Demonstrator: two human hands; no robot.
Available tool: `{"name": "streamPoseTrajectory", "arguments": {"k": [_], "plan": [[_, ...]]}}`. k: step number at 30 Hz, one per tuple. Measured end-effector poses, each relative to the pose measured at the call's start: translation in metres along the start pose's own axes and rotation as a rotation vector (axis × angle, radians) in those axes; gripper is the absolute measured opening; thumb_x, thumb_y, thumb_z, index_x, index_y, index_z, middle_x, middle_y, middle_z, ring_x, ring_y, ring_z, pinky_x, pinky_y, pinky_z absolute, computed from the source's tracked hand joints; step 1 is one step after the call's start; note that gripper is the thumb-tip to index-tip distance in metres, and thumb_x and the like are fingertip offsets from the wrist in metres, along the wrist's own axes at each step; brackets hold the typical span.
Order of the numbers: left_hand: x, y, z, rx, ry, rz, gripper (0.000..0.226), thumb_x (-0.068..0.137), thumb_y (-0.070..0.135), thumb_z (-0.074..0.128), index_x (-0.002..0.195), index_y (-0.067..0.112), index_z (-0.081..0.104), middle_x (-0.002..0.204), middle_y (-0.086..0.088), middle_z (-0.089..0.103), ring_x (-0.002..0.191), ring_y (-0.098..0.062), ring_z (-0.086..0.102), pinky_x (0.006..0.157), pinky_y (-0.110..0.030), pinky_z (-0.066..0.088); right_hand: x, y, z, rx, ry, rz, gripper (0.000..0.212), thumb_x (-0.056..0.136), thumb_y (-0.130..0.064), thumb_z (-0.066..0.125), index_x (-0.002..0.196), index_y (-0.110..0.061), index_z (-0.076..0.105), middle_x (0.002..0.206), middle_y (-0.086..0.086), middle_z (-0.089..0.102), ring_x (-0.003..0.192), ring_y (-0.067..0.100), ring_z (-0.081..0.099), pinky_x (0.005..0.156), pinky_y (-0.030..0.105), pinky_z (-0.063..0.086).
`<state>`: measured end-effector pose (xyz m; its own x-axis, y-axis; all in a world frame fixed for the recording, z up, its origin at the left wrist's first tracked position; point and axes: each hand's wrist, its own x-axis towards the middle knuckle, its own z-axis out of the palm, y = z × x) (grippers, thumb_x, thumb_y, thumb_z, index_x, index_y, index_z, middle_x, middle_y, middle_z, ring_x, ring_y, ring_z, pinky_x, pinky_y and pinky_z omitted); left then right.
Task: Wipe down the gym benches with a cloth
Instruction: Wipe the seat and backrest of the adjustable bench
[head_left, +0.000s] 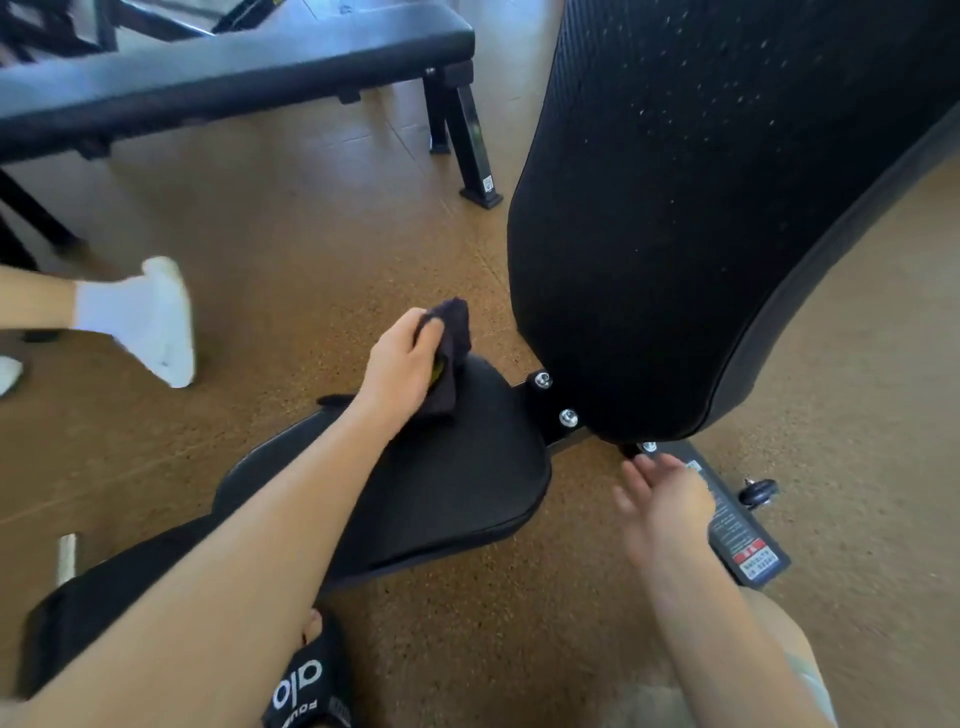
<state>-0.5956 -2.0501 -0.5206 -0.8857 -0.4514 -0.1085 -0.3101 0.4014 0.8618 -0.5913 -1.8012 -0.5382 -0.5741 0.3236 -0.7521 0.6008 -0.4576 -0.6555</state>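
Landmark: the black padded seat cushion of the adjustable bench.

Left hand over the far-left corner of the seat, fingers curled round a dark bunched cloth. Cloth hangs from the grip onto the seat's far edge; a lower fold touches the padding. Bunching probably gives a firm pad to push with; the corner position suggests the wipe is working the end of the seat nearest the backrest hinge.

Right hand just right of the seat, above the black steel base frame with its warning sticker. Fingers spread and slack, holding nothing; blurred. Whether it touches the frame, cannot tell. Likely there for balance or to steady the bench.

Tall black textured backrest pad rises beyond the seat, tilted steeply up, speckled with pale droplets or dust; judged not yet wiped.

Seat's long axis runs from near-left to far-right, wide end toward the backrest. Cloth's long axis runs roughly across that, one end pointing away beyond the seat's far edge.

Beyond the seat to the left: a flat black bench. Left of the seat: someone's white-socked foot. Near side: a black slide sandal.
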Motion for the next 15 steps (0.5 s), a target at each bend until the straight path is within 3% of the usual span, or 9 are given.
{"name": "streamPoseTrajectory", "arguments": {"k": [3,5,7,8,10,15], "plan": [[-0.024,0.049,0.022,-0.692,0.089,-0.161,0.023,0.111,0.029,0.037,0.109,0.032,0.060,0.108,0.009,0.068,0.105,-0.013,0.066,0.086,-0.029,0.054,0.003,-0.052,0.004,0.057,0.043,-0.171,0.019,0.099,-0.021,0.052,0.103,-0.023,0.071,0.115,0.000,0.075,0.100,0.019,0.072,0.073,0.029,0.053],[-0.032,0.077,0.043,-0.931,0.088,-0.207,0.024,0.111,0.030,0.038,0.109,0.034,0.061,0.103,0.011,0.068,0.102,-0.012,0.068,0.085,-0.030,0.056,-0.017,-0.079,0.015,0.099,-0.041,-0.279,0.022,0.098,-0.031,0.052,0.093,-0.025,0.072,0.103,-0.005,0.075,0.083,0.013,0.066,0.062,0.025,0.051],[-0.042,0.101,0.069,-0.878,0.067,-0.143,0.025,0.109,0.036,0.039,0.123,0.030,0.059,0.109,0.010,0.062,0.114,-0.019,0.061,0.098,-0.037,0.051,-0.040,-0.086,0.026,0.051,-0.101,-0.434,0.032,0.101,-0.043,0.045,0.088,-0.026,0.070,0.096,-0.009,0.071,0.082,0.009,0.061,0.071,0.027,0.047],[-0.049,0.110,0.083,-0.807,0.054,-0.079,0.024,0.108,0.042,0.038,0.124,0.039,0.056,0.116,0.012,0.058,0.121,-0.018,0.057,0.104,-0.038,0.048,-0.049,-0.084,0.029,0.008,-0.095,-0.472,0.038,0.103,-0.048,0.041,0.089,-0.026,0.069,0.097,-0.010,0.070,0.085,0.008,0.061,0.076,0.029,0.044],[-0.064,0.123,0.107,-0.703,0.057,0.030,0.019,0.106,0.046,0.038,0.109,0.063,0.047,0.129,0.017,0.047,0.126,-0.008,0.048,0.112,-0.039,0.042,-0.054,-0.079,0.031,-0.004,-0.082,-0.524,0.043,0.106,-0.051,0.034,0.097,-0.026,0.067,0.103,-0.008,0.070,0.093,0.010,0.063,0.081,0.031,0.045],[-0.100,0.132,0.133,-0.583,0.197,0.273,0.017,0.096,0.053,0.038,0.096,0.069,0.042,0.125,0.009,0.042,0.120,-0.009,0.047,0.109,-0.033,0.043,-0.057,-0.077,0.025,-0.079,-0.108,-0.589,0.046,0.111,-0.046,0.030,0.099,-0.020,0.066,0.092,-0.005,0.068,0.085,0.014,0.062,0.070,0.031,0.045]]}}
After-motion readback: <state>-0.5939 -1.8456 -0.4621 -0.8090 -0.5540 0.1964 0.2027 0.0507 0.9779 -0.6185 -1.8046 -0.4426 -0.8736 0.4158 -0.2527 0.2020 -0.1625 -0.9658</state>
